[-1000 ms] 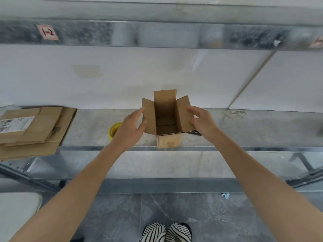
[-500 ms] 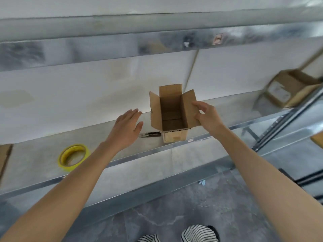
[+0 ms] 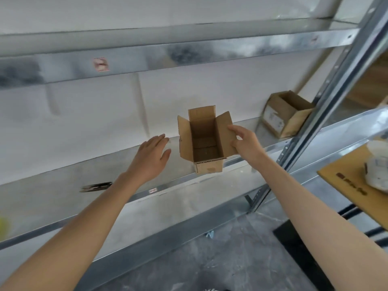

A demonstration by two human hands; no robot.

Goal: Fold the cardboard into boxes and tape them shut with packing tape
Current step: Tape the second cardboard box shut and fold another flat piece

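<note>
The right hand pinches a flap of the open cardboard box; the left hand is spread, apart from it.

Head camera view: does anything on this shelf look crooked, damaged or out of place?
Nothing looks spilled or damaged. The small box is open-topped with flaps splayed, the right hand gripping one flap, the left hand open beside it. The second box farther right seems tilted on the shelf, though the view itself is slanted.
</note>
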